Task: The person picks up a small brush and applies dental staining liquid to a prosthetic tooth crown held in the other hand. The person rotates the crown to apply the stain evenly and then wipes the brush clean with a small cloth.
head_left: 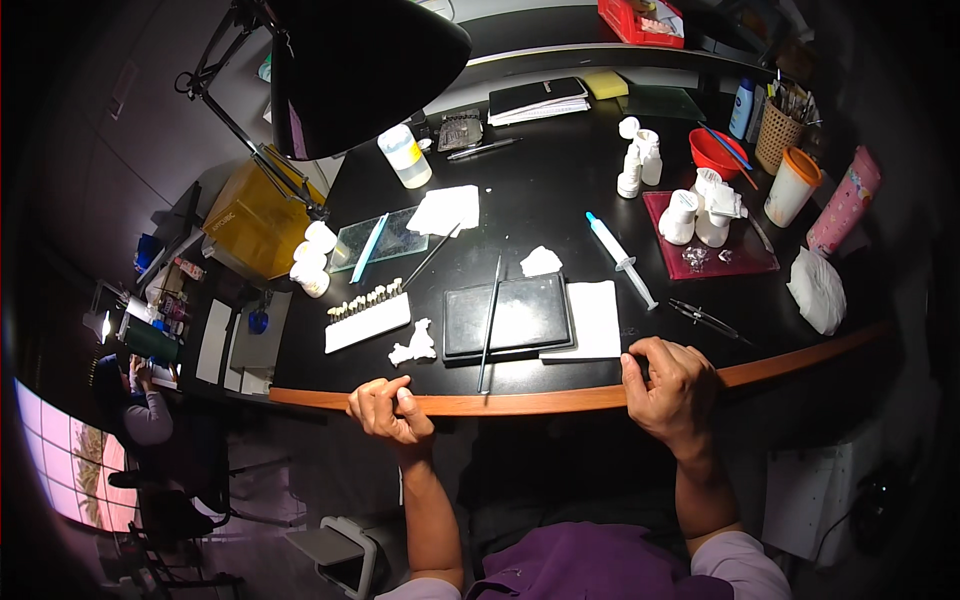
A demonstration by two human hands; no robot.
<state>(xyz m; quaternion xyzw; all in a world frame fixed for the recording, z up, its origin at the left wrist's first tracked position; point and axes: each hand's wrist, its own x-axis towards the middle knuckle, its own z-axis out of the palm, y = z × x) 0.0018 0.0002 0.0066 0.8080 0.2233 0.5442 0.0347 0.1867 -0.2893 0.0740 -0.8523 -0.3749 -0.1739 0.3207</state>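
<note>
My left hand [392, 410] rests at the desk's wooden front edge, fingers curled, with nothing visible in it. My right hand [670, 388] lies in a loose fist on the same edge, farther right; nothing shows in it. Between them is a flat black case [535, 315] with a thin dark brush [491, 330] lying across it. A white paper pad [597, 320] sticks out from the case's right side, near my right hand. Crumpled tissue [412, 345] and a white holder of tooth-shaped tabs [368, 322] lie beyond my left hand. Metal tweezers [705, 320] lie beyond my right.
A blue-tipped syringe [622, 258] lies right of centre. White bottles [678, 218] stand on a dark red plate [720, 262]. A red bowl [715, 152], tumbler [793, 188] and pink bottle [843, 205] line the right. A black lamp [370, 60] overhangs the left. Another person sits far left.
</note>
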